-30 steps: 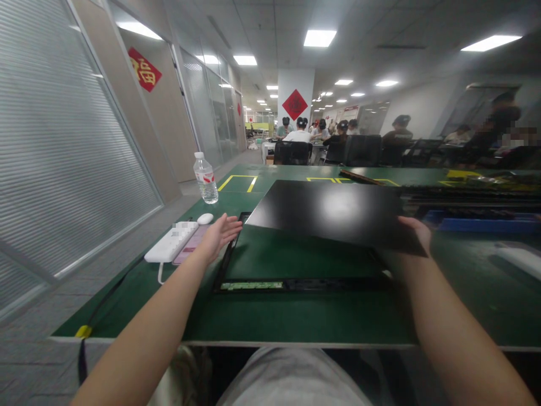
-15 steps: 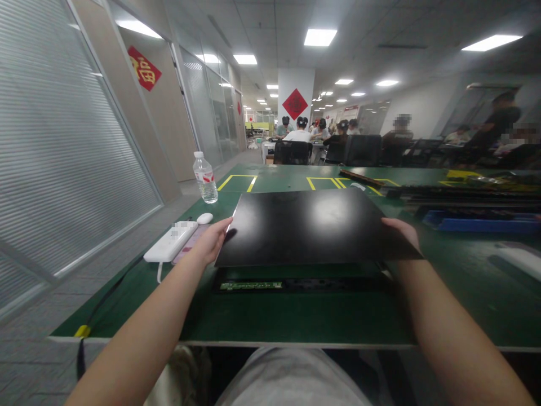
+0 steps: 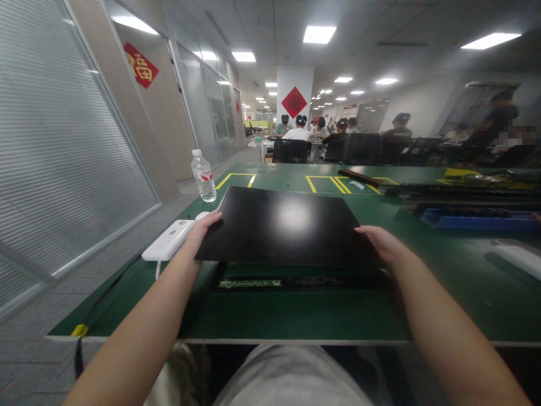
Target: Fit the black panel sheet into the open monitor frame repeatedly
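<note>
A flat black display panel [image 3: 270, 231] with a glossy glare spot is held above the green table [image 3: 296, 316]. My left hand [image 3: 203, 228] grips its left edge, thumb on top. On the right side my right hand [image 3: 382, 243] has hold of the other edge, thumb also on top; the fingers beneath are hidden. Below the panel lies a dark frame, partly covered, with a green circuit board [image 3: 249, 283] showing along its near strip.
On the left stand a water bottle [image 3: 203, 177] and a white power bank [image 3: 168, 241] with a cable. To the right lie a blue tray [image 3: 482, 220], dark strips [image 3: 460, 194] and a white object [image 3: 518, 256]. Yellow tape [image 3: 329, 183] marks the far side. People sit beyond.
The panel has shifted to the left, both hands still holding its edges. My left hand now covers more of the area beside the power bank.
</note>
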Tool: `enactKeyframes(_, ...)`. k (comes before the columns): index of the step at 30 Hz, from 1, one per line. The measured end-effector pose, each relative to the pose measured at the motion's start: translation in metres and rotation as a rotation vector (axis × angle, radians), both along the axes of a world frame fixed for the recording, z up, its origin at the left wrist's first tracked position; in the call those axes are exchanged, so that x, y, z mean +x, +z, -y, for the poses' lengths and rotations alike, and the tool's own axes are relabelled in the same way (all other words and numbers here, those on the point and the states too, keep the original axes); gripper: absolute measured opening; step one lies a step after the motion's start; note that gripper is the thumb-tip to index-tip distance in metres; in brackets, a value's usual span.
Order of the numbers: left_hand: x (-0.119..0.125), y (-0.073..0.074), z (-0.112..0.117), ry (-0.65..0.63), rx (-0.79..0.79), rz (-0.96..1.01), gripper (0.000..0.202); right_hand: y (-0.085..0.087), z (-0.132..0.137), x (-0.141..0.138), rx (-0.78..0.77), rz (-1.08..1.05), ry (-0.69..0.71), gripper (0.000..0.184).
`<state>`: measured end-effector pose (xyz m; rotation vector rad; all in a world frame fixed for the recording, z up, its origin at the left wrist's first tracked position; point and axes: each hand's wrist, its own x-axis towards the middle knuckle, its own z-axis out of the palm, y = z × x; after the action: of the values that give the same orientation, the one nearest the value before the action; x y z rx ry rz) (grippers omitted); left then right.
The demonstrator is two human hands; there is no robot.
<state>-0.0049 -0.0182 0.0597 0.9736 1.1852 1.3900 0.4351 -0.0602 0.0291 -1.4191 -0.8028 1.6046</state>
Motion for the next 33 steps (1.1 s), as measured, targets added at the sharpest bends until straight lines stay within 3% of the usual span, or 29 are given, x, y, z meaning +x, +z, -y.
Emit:
enactKeyframes(9, -0.003, -0.003, -0.001, -0.102, -0.011, 0.130, 0.022, -0.012, -0.012, 0.011, 0.101, 0.113, -0.087, 0.016)
enactKeyframes(16, -0.004, -0.011, -0.010, -0.129, 0.038, 0.140, 0.029, -0.003, -0.008, 0.008, 0.092, 0.296, -0.200, 0.033)
enactKeyframes(22, -0.007, -0.016, -0.016, -0.098, 0.040, 0.191, 0.030, -0.006, -0.008, 0.005, 0.165, 0.355, -0.265, 0.030)
enactKeyframes(33, -0.010, -0.036, -0.029, -0.095, 0.057, 0.096, 0.061, 0.003, -0.004, 0.005, 0.161, 0.452, -0.382, 0.015)
